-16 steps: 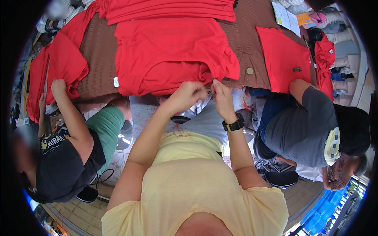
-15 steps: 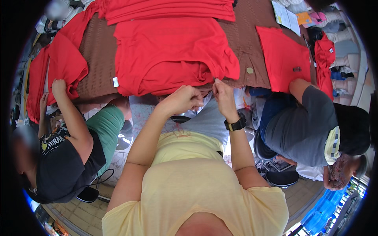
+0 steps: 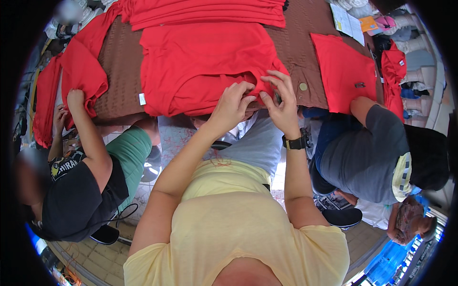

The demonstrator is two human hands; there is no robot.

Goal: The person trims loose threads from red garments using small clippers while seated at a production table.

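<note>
A red shirt point(image 3: 205, 50) lies spread on the brown-covered table in front of me, its neck opening toward me. My left hand point(image 3: 232, 106) pinches fabric at the right side of this opening. Close beside it, my right hand point(image 3: 285, 108) has its fingertips on the shirt's right edge. A small dark tool point(image 3: 277, 97) is tucked in that right hand, mostly hidden by the fingers, so its kind is unclear. Loose red threads point(image 3: 220, 162) lie on my lap.
Folded red garments point(image 3: 205, 12) are stacked beyond the shirt on the brown tablecloth point(image 3: 121, 62). A person at left handles red cloth point(image 3: 83, 71); another at right leans by a red piece point(image 3: 343, 71). A round brass-coloured disc point(image 3: 303, 86) and papers point(image 3: 347, 24) lie toward the right.
Both my hands have moved up from the table's near edge onto the shirt. My right fingers have spread out onto its right edge, and the tool has shifted back into that hand.
</note>
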